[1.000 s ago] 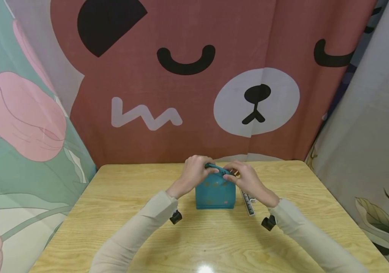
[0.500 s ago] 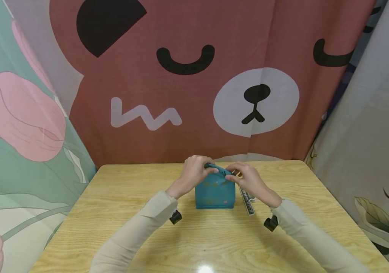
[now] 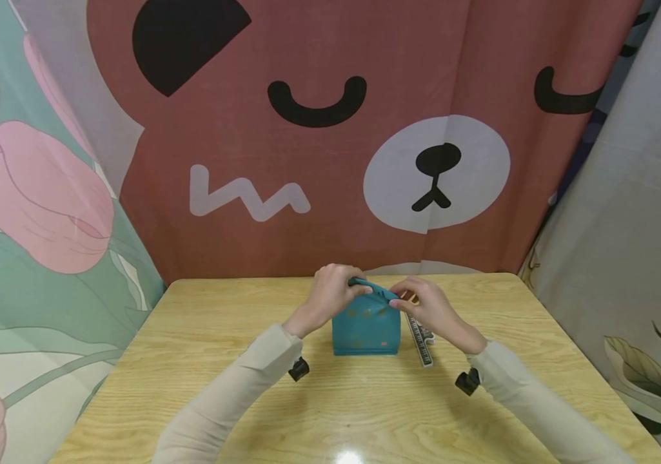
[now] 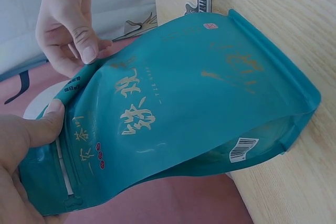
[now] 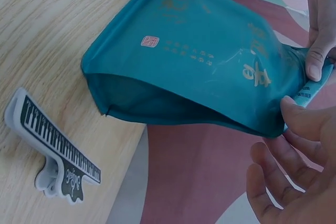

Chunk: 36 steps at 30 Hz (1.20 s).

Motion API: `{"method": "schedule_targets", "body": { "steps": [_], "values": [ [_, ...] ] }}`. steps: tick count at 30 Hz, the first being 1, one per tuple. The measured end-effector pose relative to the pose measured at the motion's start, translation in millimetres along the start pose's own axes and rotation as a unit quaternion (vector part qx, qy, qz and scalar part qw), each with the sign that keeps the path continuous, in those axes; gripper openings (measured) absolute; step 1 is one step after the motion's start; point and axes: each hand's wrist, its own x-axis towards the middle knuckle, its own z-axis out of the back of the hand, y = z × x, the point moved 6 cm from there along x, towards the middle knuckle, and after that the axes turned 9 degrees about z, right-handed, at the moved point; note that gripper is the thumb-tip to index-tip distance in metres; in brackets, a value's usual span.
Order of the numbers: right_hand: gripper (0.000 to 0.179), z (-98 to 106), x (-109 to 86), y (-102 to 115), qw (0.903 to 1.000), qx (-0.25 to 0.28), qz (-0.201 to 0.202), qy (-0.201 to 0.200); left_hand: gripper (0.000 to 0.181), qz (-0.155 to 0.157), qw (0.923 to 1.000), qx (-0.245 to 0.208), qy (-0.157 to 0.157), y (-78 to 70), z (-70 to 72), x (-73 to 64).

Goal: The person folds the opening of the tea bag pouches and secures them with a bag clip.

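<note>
A teal tea bag [image 3: 366, 332] with gold lettering stands upright on the table, its top edge folded over. My left hand [image 3: 333, 293] grips the left part of the folded top, thumb in front and fingers behind. At the right end of the fold, my right hand [image 3: 429, 309] pinches the edge between thumb and forefinger; its other fingers curl loosely beneath in the right wrist view. Just right of the bag lies a white clip [image 5: 52, 150] with a piano-key pattern and a guitar-shaped part. No hand touches the clip.
The wooden table [image 3: 237, 399] ends at a back edge against a bear-print curtain [image 3: 330, 161]. Floral curtains [image 3: 40, 193] hang at the left and also at the right side. A small black camera [image 3: 468, 381] is strapped under each wrist.
My right hand has slid a little to the right along the fold toward the bag's right corner. My left hand and the bag have stayed in place.
</note>
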Motion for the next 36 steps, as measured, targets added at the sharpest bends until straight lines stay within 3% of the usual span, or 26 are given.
{"method": "schedule_targets", "body": {
  "steps": [28, 36],
  "values": [
    [0.008, 3, -13.5, -15, 1.0, -0.005, 0.004, -0.006, 0.019, 0.006, 1.0, -0.005, 0.002, -0.4, 0.1, -1.0],
    [0.007, -1, -20.3, -22, 0.9998, -0.014, 0.007, 0.012, 0.02, 0.0, 1.0, -0.002, -0.002, -0.9, 0.3, -1.3]
  ]
}}
